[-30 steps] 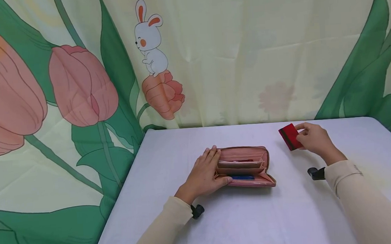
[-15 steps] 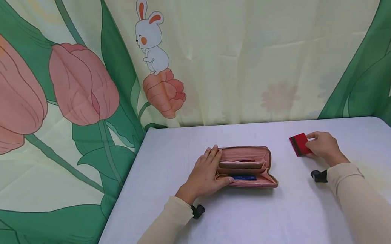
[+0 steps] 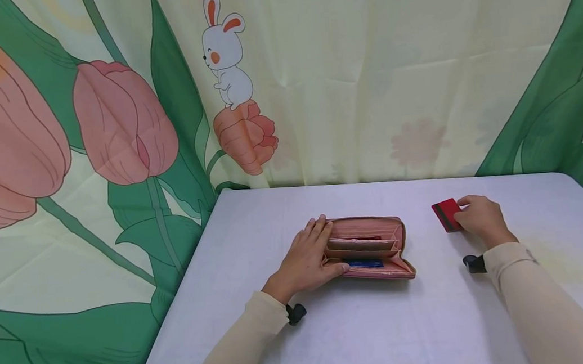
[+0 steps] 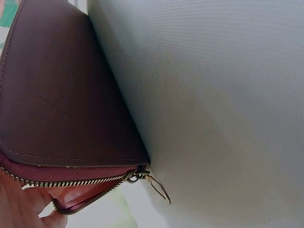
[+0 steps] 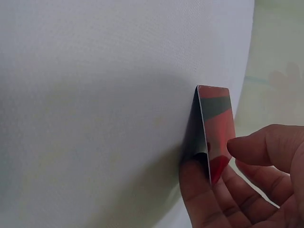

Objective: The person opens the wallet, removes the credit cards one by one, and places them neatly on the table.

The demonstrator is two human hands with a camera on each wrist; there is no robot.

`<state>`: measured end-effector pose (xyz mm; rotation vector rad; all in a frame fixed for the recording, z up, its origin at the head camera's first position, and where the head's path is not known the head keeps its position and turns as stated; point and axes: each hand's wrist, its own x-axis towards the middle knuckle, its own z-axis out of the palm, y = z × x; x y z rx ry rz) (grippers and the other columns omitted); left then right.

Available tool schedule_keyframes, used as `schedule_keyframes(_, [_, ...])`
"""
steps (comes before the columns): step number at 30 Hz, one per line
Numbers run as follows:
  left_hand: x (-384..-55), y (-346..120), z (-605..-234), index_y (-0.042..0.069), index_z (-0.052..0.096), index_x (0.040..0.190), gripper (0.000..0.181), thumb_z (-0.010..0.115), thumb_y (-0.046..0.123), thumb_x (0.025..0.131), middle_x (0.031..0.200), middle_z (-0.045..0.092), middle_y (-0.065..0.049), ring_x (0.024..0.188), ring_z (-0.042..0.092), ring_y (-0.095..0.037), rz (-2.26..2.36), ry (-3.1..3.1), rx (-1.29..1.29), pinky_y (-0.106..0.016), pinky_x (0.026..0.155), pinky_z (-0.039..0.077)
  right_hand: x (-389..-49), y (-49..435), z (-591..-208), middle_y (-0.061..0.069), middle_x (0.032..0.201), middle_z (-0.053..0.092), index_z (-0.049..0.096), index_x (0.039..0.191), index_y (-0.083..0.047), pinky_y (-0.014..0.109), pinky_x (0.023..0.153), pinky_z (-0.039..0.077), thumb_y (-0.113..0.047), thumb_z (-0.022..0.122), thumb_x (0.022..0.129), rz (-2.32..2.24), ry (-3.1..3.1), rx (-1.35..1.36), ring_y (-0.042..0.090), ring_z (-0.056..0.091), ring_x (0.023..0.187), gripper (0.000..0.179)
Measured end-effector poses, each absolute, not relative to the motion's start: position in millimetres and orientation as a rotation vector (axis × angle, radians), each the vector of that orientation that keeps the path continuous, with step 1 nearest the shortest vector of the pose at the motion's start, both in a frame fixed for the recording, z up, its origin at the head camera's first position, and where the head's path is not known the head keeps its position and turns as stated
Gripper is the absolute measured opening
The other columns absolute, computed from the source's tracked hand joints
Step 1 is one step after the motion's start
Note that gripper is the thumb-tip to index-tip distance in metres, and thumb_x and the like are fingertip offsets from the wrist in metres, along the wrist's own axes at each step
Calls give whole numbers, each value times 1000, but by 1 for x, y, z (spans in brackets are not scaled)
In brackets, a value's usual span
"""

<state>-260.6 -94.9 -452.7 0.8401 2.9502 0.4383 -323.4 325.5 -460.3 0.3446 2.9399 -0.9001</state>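
The left hand [image 3: 302, 257], thumb spread from straight fingers, rests on the unzipped pink wallet [image 3: 371, 227]; the right hand [image 3: 486, 220] pinches a red magnetic-stripe card [image 3: 445, 215].

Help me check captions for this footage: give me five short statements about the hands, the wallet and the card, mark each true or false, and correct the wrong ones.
1. The left hand touches the wallet. True.
2. The wallet is zipped shut. False: it stands open, with its inner compartments showing.
3. The right hand holds a red card. True.
4. The red card is inside the wallet. False: it is held apart from the wallet, off to the person's right of it.
5. A blue item shows inside the wallet. True.
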Motion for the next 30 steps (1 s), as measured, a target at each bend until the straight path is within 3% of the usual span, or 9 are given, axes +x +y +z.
schedule_keyframes(8, [-261,-95,-454,12,15,168,103,55,73,95,176,7,-6,162,8,-31,441,2956,851,-49,128,16,-319,320,-453,40,123,53,49,134,17,56,83,53,-15,52,95,-783,2913,339,52,47,110,51])
schedule_keyframes(15, [-260,-95,-454,12,16,168,103,55,73,95,176,7,-7,162,9,-31,436,2967,849,-50,128,17,-315,317,-450,42,132,47,42,142,16,65,93,48,-23,49,98,-653,2883,278,58,43,118,59])
schedule_keyframes(21, [-260,-94,-454,12,16,168,104,56,73,94,176,6,-6,162,6,-29,439,2962,841,-49,128,16,-315,313,-455,44,140,36,27,153,15,71,100,45,-26,56,100,-700,2830,280,60,37,125,72])
schedule_keyframes(30, [-260,-95,-454,12,16,168,103,56,71,95,176,8,-7,162,8,-31,440,2963,844,-49,128,16,-307,295,-455,47,148,20,18,158,9,76,96,45,-35,66,97,-735,2922,175,64,32,127,90])
